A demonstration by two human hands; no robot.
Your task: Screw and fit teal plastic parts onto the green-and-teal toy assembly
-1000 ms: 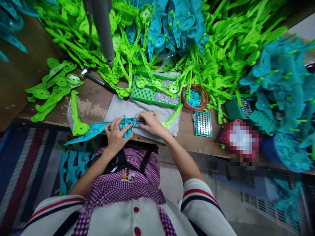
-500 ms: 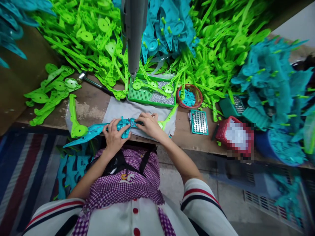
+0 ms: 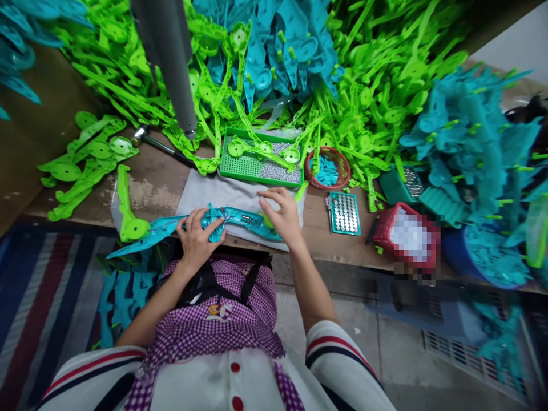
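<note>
A long blue plastic shell (image 3: 165,229) lies across the grey cloth at the table's front edge, its pointed end to the left. Thin wires and a small dark part show in its middle. My left hand (image 3: 197,233) grips the shell around its wider middle, thumb and fingers pressed on it. Over the shell's right end, my right hand (image 3: 283,216) is raised with fingers apart, next to a lime-green plastic part (image 3: 269,221) partly hidden behind it. A grey hanging power screwdriver (image 3: 171,68) slants down beyond the shell. Another lime-green part (image 3: 135,227) touches the shell's left side.
A green tray (image 3: 240,168) of small screws stands behind the cloth (image 3: 197,191), near a red basket (image 3: 327,185) with blue pieces. To the right are a case of round metal discs (image 3: 345,212) and a red box (image 3: 381,231). A hammer (image 3: 158,142) lies left; green and blue parts pile up behind.
My right hand has come off the shell's middle, moved right and spread its fingers. The hanging screwdriver has swung left. My left hand has kept its hold.
</note>
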